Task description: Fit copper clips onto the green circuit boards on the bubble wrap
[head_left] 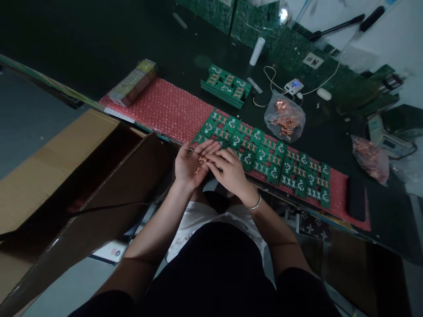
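Observation:
My left hand (191,166) is turned palm up at the table's front edge, cupped, with a few small copper-coloured metal pieces (197,170) lying in it. Over that palm, my right hand (229,169) pinches one such piece (202,159) between thumb and fingertips. Just beyond both hands, a row of green circuit boards (243,141) lies on red bubble wrap (175,105). Some pads on the boards carry copper pieces, while others look silvery. Part of the nearest boards is hidden behind my fingers.
Behind the row stands a stack of green boards (226,86). Bags of copper pieces (284,116) (370,158) lie to the right, near a small powered device (293,86). A phone (356,198) rests at the wrap's right end, a wrapped block (134,83) at its left. An open carton (99,185) stands below left.

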Action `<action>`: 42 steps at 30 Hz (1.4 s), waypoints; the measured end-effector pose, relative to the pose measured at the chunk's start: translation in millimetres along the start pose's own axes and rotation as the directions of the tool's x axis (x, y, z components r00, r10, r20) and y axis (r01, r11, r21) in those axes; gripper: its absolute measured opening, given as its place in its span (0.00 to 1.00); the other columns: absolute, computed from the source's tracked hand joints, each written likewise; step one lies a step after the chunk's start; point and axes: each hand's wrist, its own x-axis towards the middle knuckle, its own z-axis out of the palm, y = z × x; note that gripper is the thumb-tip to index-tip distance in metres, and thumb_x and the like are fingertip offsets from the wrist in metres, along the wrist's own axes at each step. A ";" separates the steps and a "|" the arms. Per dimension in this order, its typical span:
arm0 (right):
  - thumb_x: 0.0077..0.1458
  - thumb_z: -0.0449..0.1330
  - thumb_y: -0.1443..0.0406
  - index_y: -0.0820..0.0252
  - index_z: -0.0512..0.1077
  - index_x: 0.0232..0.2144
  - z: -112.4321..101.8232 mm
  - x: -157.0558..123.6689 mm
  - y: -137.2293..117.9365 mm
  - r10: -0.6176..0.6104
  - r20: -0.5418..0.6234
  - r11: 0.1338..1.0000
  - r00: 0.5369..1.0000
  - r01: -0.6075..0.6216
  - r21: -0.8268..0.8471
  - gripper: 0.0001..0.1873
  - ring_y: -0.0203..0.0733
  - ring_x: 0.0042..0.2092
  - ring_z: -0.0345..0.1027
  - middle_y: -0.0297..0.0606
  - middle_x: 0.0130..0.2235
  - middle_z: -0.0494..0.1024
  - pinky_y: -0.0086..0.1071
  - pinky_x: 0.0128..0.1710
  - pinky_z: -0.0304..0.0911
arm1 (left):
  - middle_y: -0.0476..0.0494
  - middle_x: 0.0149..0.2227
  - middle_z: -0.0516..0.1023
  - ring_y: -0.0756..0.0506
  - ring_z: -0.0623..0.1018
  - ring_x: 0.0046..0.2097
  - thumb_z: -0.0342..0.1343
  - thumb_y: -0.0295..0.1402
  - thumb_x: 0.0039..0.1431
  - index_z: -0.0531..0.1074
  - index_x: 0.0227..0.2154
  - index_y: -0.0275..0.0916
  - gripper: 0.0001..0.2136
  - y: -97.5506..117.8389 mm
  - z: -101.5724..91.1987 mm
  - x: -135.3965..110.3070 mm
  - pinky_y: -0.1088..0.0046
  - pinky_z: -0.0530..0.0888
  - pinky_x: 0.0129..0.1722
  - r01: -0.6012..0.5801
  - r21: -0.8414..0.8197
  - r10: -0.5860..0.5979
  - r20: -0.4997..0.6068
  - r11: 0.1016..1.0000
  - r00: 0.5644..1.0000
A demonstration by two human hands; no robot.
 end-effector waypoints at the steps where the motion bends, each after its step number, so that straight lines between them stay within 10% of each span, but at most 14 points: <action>1: 0.65 0.57 0.61 0.56 0.78 0.43 0.1 0.8 0.2 -0.002 0.016 1.000 1.000 0.003 -0.030 0.11 0.45 0.46 0.66 0.40 0.40 0.77 0.42 0.50 0.65 | 0.27 0.50 0.79 0.36 0.74 0.59 0.40 0.46 0.66 0.76 0.46 0.26 0.28 -0.4 0.2 -0.9 0.59 0.69 0.60 -0.005 0.009 0.005 0.022 1.000 1.000; 11: 0.61 0.55 0.67 0.56 0.71 0.33 -8.2 3.8 8.8 0.071 -0.011 0.997 0.997 -0.070 0.045 0.06 0.45 0.46 0.66 0.40 0.40 0.72 0.40 0.49 0.65 | 0.38 0.35 0.82 0.45 0.81 0.39 0.59 0.34 0.56 0.79 0.32 0.33 0.08 -11.3 -2.5 0.0 0.74 0.78 0.35 -0.067 0.253 0.065 0.018 0.965 0.998; 17: 0.64 0.53 0.66 0.57 0.71 0.36 -18.8 14.1 21.1 0.114 -0.049 0.990 0.992 -0.110 0.088 0.07 0.43 0.46 0.69 0.41 0.40 0.74 0.39 0.51 0.67 | 0.48 0.19 0.70 0.57 0.63 0.18 0.71 0.36 0.45 0.76 0.24 0.31 0.13 -19.0 -5.5 -0.6 0.83 0.56 0.15 -0.083 0.411 0.049 0.094 0.908 0.994; 29: 0.65 0.56 0.64 0.56 0.79 0.38 -4.1 30.6 37.1 -0.101 -0.061 0.987 0.993 0.108 0.118 0.10 0.40 0.47 0.70 0.38 0.44 0.81 0.38 0.52 0.68 | 0.50 0.19 0.67 0.58 0.58 0.16 0.67 0.37 0.45 0.76 0.22 0.33 0.12 -9.5 -8.8 8.5 0.80 0.49 0.14 -0.155 0.426 0.194 -0.050 0.891 0.980; 42: 0.63 0.55 0.70 0.61 0.80 0.36 50.2 125.9 108.5 0.162 -0.075 0.976 0.984 -0.171 -0.133 0.12 0.44 0.45 0.69 0.40 0.41 0.82 0.36 0.51 0.64 | 0.50 0.23 0.68 0.57 0.58 0.16 0.63 0.38 0.47 0.79 0.31 0.32 0.13 0.6 -14.8 -2.3 0.79 0.44 0.13 -0.139 0.337 0.178 -0.089 0.931 0.980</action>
